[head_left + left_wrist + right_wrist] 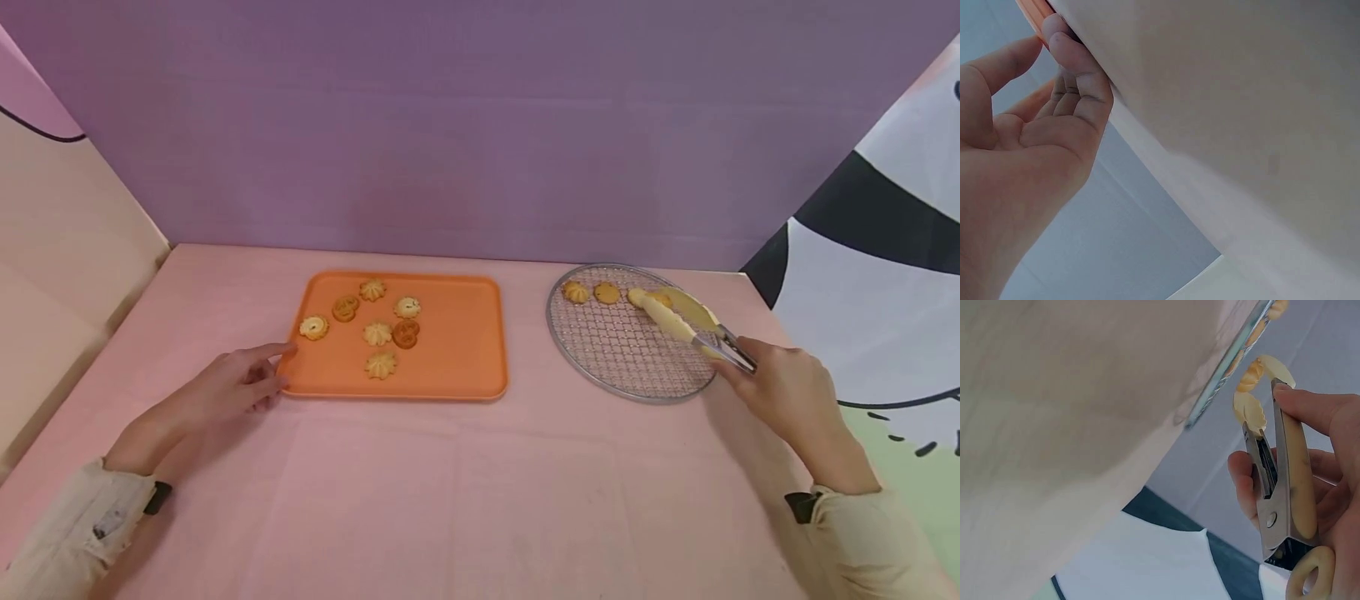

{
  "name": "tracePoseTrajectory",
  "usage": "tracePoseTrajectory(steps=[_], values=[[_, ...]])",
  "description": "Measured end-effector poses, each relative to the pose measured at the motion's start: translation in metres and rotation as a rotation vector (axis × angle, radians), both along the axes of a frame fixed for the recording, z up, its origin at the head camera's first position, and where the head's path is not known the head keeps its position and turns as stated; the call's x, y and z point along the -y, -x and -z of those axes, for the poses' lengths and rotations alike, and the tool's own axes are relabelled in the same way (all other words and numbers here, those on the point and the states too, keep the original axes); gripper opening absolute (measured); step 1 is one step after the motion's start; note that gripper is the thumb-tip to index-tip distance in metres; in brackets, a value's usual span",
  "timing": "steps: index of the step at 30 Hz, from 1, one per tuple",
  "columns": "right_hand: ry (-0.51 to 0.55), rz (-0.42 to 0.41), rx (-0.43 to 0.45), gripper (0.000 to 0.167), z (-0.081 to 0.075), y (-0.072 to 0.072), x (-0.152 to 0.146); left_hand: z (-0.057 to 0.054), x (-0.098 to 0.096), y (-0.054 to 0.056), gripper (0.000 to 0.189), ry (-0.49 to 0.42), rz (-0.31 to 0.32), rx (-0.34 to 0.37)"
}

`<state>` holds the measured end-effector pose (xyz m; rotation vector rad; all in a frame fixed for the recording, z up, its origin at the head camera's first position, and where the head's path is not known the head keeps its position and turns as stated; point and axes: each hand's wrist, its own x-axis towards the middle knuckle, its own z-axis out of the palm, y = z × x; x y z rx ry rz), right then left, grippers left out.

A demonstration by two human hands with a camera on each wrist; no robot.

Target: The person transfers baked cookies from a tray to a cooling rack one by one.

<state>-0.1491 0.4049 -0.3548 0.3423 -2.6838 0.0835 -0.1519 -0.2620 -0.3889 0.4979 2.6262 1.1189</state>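
My right hand grips a pair of tongs with cream tips and metal arms. Between the tips sits a golden ridged cookie, close over the far side of a round wire rack. Two cookies lie on the rack to its left, a swirled one and a flat round one. At the left end of an orange tray, my left hand holds the rim near the front corner, index finger and thumb on the edge, other fingers curled. Several cookies, such as a star-shaped one, lie on the tray.
A pink cloth covers the table. Behind it rises a purple backdrop, with a pale panel on the left and a black-and-white patterned panel on the right. The tray and rack stand apart, side by side.
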Motion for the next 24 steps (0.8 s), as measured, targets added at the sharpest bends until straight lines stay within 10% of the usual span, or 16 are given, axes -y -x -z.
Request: tracePoseTrajectory(steps=[24], values=[[0.069, 0.152, 0.24, 0.053, 0.006, 0.023, -0.028, 0.001, 0.0, 0.001, 0.056, -0.003, 0.002, 0.01]])
